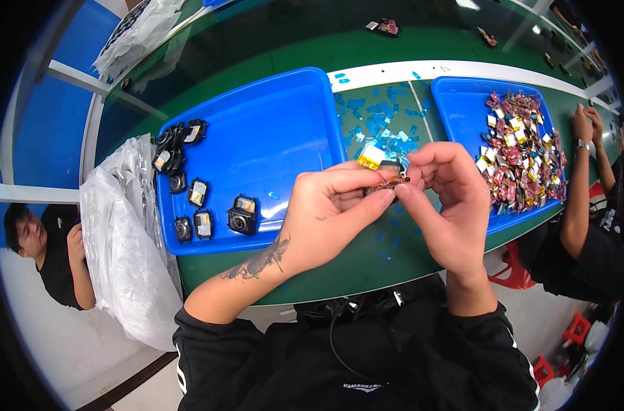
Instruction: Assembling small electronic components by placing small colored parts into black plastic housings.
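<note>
My left hand (326, 216) and my right hand (445, 198) meet above the green table (367, 257), both pinching one small part (387, 179): a dark module with a reddish-brown flat cable and a small yellow battery pack (370, 157) sticking up behind it. The left thumb and forefinger grip it from the left, the right fingertips from the right. A blue tray (271, 137) to the left holds several small black camera-like modules (242, 216). Another blue tray (463, 103) to the right holds a heap of small yellow, silver and red parts (524, 151).
Blue film scraps (380, 127) litter the table between the trays. A clear plastic bag (123, 233) hangs off the table's left end. One person sits at the far left (48, 250); another person's arm (578, 198) rests at the right tray. Red stools (514, 264) stand below.
</note>
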`<state>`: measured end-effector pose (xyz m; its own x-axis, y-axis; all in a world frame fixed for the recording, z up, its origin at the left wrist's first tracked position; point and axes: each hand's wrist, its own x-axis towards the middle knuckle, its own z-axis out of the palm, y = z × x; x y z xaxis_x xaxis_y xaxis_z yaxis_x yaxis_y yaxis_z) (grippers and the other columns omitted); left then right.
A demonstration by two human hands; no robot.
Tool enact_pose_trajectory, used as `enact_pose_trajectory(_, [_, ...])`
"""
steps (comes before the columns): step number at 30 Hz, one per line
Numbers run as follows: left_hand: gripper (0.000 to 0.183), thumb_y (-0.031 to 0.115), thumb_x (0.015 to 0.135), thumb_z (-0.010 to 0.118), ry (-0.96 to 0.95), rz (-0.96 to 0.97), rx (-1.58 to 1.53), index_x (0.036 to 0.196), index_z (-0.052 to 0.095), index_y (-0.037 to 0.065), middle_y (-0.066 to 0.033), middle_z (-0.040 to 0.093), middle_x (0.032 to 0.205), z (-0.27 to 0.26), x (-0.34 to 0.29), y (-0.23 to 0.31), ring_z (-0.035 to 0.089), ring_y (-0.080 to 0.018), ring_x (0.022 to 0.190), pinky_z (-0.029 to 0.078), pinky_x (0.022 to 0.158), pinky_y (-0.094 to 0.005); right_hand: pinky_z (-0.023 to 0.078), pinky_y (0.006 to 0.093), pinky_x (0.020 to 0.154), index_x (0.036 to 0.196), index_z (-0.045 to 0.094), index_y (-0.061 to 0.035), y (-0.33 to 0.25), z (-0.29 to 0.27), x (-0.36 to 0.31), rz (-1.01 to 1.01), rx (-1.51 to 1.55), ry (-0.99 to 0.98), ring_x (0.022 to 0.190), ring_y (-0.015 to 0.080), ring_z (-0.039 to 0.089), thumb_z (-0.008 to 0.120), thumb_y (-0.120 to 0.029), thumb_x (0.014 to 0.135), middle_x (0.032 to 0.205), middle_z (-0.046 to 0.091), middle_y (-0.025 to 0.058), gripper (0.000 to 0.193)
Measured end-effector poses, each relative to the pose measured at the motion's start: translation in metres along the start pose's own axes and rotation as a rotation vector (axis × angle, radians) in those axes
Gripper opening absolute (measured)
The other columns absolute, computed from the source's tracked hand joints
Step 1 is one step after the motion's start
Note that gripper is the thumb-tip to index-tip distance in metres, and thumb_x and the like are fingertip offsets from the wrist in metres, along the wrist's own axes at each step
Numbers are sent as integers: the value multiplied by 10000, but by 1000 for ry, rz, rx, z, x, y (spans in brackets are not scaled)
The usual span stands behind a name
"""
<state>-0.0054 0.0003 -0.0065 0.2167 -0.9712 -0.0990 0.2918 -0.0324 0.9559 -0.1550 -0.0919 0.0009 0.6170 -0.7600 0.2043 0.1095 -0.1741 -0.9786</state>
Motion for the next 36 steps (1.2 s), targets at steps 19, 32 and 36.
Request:
enact_pose_trajectory(19, [503,-78,929,525,89,257,-168,1357,281,23,-233,552,1284,14,-2,-8,592,-260,1160,504,993,-401,427,193,607,1081,515,7,25,28,-12,-194,-164,254,730,62,524,687,68,823,888,562,44,316])
enact_pose_trajectory(32, [411,-88,956,432,166,358,-253,1331,314,33,-200,544,1322,22,4,-24,584,-213,1166,509,956,-328,528,211,716,1284,484,5,12,30,-3,-109,-414,184,896,107,581,629,94,846,1081,547,77,470])
enact_pose_trajectory(36, [441,-107,948,405,200,354,-232,1349,303,46,-197,526,1343,18,5,-24,572,-210,1183,496,957,-316,535,215,741,1314,474,13,12,29,10,-162,-319,73,932,113,586,604,112,852,1049,544,75,490])
